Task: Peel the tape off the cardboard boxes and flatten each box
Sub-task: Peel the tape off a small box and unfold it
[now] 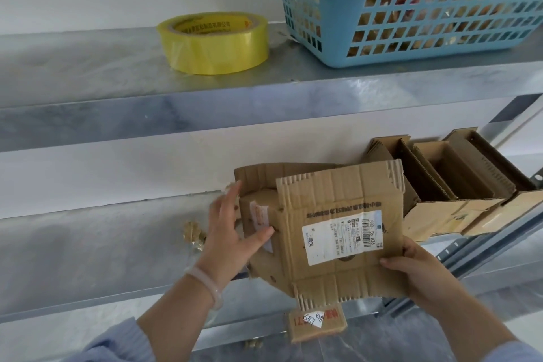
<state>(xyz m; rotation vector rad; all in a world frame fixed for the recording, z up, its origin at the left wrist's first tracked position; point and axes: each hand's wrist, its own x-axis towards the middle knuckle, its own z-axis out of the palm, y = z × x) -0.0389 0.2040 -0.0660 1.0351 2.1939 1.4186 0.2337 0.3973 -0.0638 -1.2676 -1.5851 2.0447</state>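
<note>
A worn cardboard box (332, 232) with a white shipping label (343, 236) is held above the lower metal shelf (88, 247), its flaps spread. My left hand (232, 232) holds its left side, thumb on the front face, fingers behind the edge. My right hand (417, 267) grips its lower right corner. A strip of tape (260, 219) clings to the left panel. Below hangs a small flap with handwritten stickers (316, 323).
Several open cardboard boxes (446, 188) lie on their sides on the lower shelf at right. On the upper shelf (117, 88) stand a yellow tape roll (214, 42) and a blue basket (411, 12) of crumpled tape. A tape scrap (192, 233) lies left of my hand.
</note>
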